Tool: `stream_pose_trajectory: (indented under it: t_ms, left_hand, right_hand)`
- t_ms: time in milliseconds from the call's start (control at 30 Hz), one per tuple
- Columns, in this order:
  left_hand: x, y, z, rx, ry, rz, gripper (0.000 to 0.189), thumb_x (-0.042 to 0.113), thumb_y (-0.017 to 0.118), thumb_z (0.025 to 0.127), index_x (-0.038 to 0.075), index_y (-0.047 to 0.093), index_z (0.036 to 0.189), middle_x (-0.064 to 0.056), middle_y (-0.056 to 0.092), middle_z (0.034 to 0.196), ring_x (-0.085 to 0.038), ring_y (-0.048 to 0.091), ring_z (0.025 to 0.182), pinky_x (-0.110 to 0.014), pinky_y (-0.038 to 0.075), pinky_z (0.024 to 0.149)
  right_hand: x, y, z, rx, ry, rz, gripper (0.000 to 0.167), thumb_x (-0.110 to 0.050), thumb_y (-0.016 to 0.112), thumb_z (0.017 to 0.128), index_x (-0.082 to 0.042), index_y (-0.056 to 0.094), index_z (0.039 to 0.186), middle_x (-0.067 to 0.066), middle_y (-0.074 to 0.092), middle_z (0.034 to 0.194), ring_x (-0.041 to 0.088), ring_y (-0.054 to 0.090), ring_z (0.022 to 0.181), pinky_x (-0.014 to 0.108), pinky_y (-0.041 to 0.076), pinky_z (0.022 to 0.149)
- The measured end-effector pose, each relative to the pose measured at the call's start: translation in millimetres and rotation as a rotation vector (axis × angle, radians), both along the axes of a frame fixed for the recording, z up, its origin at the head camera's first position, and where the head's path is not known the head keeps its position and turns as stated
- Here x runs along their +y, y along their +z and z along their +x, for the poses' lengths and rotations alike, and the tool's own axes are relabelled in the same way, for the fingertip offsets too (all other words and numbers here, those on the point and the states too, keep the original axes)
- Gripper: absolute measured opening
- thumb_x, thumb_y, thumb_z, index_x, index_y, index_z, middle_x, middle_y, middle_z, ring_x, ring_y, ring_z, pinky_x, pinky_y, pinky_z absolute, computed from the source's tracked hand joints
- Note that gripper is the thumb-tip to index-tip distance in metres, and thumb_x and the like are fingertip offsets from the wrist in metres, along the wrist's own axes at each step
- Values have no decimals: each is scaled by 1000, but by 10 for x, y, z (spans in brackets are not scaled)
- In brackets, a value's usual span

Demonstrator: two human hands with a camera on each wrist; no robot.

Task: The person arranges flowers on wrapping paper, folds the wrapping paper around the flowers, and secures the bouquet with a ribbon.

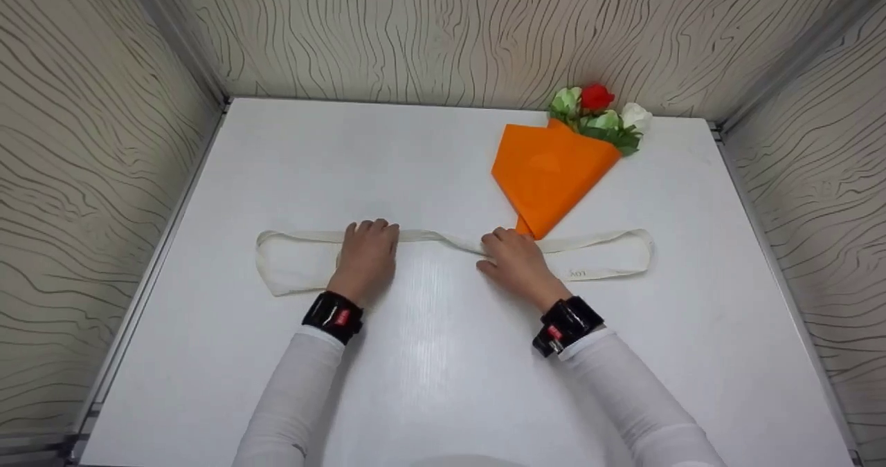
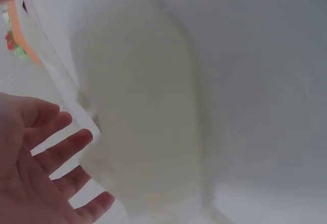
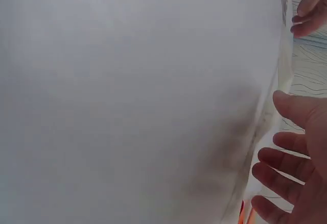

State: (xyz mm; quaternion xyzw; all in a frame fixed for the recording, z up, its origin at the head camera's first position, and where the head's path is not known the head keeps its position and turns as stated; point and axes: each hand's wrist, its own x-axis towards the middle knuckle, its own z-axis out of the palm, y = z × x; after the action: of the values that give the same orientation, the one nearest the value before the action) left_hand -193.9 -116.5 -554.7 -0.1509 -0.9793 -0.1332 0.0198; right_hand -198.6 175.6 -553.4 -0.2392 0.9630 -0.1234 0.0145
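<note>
A long cream ribbon (image 1: 419, 234) with faint printed lettering lies across the white table, its two ends looped back toward the middle. On its left half rests my left hand (image 1: 368, 259), whose spread, relaxed fingers (image 2: 64, 150) touch the ribbon's edge in the left wrist view. My right hand (image 1: 516, 263) lies over the right half, just below the tip of a bouquet's orange wrapping (image 1: 550, 173). Its fingers (image 3: 281, 163) are loosely extended along the ribbon in the right wrist view. Both palms hide short stretches of the ribbon.
From the orange wrapping stick out a red flower (image 1: 597, 97), a white one (image 1: 635, 117), pale green ones and leaves, toward the table's back right. Wood-grain panels (image 1: 415, 38) rise behind and at both sides of the white table (image 1: 332, 156).
</note>
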Motion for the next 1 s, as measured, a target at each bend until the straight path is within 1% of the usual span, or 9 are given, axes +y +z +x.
stream_pose_trajectory:
  t_ms: [133,233,367,467,533,633,767,867,1000]
  left_hand:
    - [140,-37,5,4,-39,-14,27,20,50,103,11,64,124,-13,62,108,-35,56,105,-54,39,95]
    - [177,-39,-5,-12,-42,21,22,20,55,101,12,66,119,-12,58,101,-33,54,99,-52,39,93]
    - [206,-34,-21,-72,-50,71,12,20,62,96,11,69,101,-7,53,97,-28,50,95,-49,39,92]
    - [237,-38,-21,-110,-59,78,10,18,64,95,10,68,94,-5,53,96,-26,50,96,-47,38,93]
    - [257,-38,-15,-118,-71,79,9,16,64,94,10,67,89,-3,54,93,-25,51,95,-47,39,92]
    - [278,-16,0,-134,-90,117,8,12,65,92,11,64,84,0,55,84,-23,53,86,-45,41,87]
    - [329,26,21,-168,-124,210,6,6,63,91,11,63,88,2,55,80,-18,53,76,-39,44,79]
    - [382,68,25,-196,-162,283,11,2,63,90,10,63,98,1,57,83,-17,54,77,-37,46,75]
    - [424,131,23,-245,-179,343,24,5,66,91,7,62,115,-3,59,86,-20,56,81,-39,48,74]
  right_hand:
    - [-64,-20,-29,-65,-56,-45,18,-19,72,91,-4,69,101,8,60,92,26,56,83,40,48,77]
    - [-50,35,-49,-190,-92,-186,14,-14,66,94,-2,68,102,6,61,87,23,57,78,38,49,75]
    - [-3,142,-60,-374,-116,-378,26,-18,65,95,-1,60,114,4,57,77,18,52,68,33,47,66]
    - [23,200,-46,-424,-109,-373,43,-26,75,88,-4,58,121,6,54,77,18,48,65,32,42,61]
    - [21,224,-27,-393,-99,-296,50,-29,81,82,-8,60,122,8,56,82,19,49,68,33,41,61]
    - [-22,229,19,-288,-86,-169,51,-32,84,77,-12,63,119,8,59,91,21,53,76,35,45,64]
    - [-130,168,83,-139,-47,-104,54,-42,82,78,-13,64,119,4,57,96,20,55,81,34,48,68]
    - [-216,119,116,-108,-17,-113,52,-41,79,82,-12,63,122,4,58,98,20,57,83,34,49,71]
    - [-257,103,123,-145,-48,-136,28,-22,72,91,-9,67,116,4,65,96,20,59,84,37,50,75]
